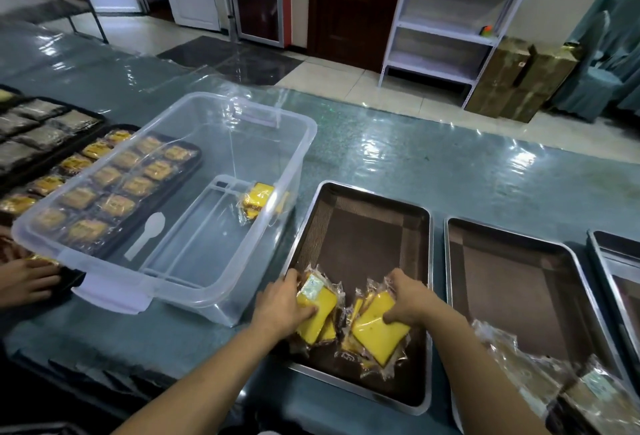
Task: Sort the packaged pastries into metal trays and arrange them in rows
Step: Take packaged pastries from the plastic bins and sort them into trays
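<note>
Head cam, looks fwd and down, close over table (398, 144).

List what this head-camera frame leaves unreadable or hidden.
- Label print on the packet under the left hand: too small and blurred.
- How many yellow pastry packets the right hand holds: stacked, partly covered.
- Packets in the middle tray: cut by the bottom edge, glare on wrap.
- Dark trays far left: contents blurred, cut off.
</note>
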Tool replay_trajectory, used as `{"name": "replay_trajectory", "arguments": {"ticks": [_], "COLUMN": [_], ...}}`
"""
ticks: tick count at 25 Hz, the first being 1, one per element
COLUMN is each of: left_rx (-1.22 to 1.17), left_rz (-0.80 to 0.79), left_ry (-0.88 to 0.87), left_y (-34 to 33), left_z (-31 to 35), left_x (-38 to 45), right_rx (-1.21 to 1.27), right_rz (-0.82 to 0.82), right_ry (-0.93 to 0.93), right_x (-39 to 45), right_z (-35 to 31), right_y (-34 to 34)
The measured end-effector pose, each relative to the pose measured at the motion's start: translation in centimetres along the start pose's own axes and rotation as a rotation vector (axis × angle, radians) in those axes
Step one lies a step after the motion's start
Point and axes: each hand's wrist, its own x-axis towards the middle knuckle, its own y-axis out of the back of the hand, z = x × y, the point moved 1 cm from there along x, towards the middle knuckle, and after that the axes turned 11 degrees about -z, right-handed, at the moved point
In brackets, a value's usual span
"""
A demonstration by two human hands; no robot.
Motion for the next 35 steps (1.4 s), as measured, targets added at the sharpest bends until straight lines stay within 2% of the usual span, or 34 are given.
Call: {"name": "replay_trajectory", "arguments": {"ticks": [5,14,20,23,27,35], "left_rx": [0.050,0.094,0.064,0.065,0.083,0.080], "left_rz": [-0.041,-0.008,0.124,0.143,0.252,0.435], "left_ry": [0.071,0.066,-0.153,-0.271,-0.413,-0.456], "left_y": [-0.8,-0.1,2.3,5.0,9.4,15.8], "left_z": [-0.1,0.0,1.2,2.7,4.9,3.4], "left_x": [0.0,-0.7,-2.3,-3.9,-6.4,-8.7], "right_rx": [-0.008,-0.017,0.021,0.060,0.097,0.158], "right_rz": [0.104,0.183,0.311,0.388,0.496,0.633], "right_ry": [0.012,0.059,0.156,0.232,0.331,0.579], "right_x": [0.9,0.9,-0.1,-1.0,-2.4,-4.9], "right_z": [0.5,0.6,-1.3,-3.3,-7.0,-14.6], "right_y": [-2.4,-2.7,-1.0,0.7,3.6,7.3]}}
